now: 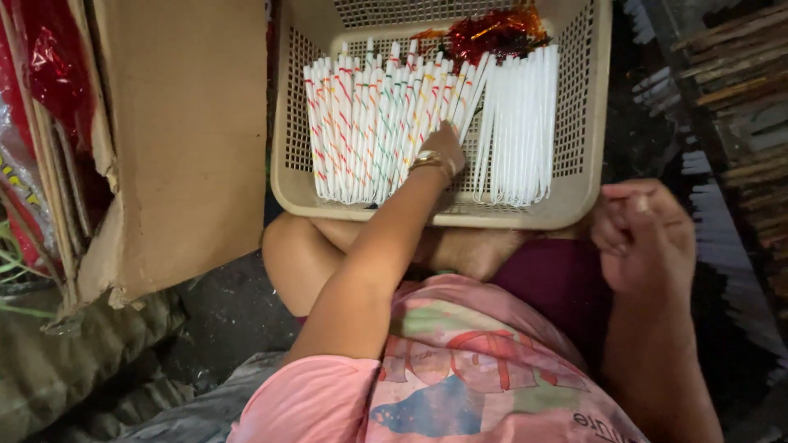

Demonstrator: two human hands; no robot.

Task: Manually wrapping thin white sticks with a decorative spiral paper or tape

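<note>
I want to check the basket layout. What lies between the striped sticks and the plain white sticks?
In the head view, only a narrow strip of bare basket mesh separates the striped sticks from the plain white sticks.

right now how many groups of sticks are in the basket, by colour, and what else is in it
Striped white stick bundle, left hand on it: 1
Plain white stick bundle: 1
Red shiny wrapper clump: 1
Total in the beige basket: 3
Single sticks are too many to count.
</note>
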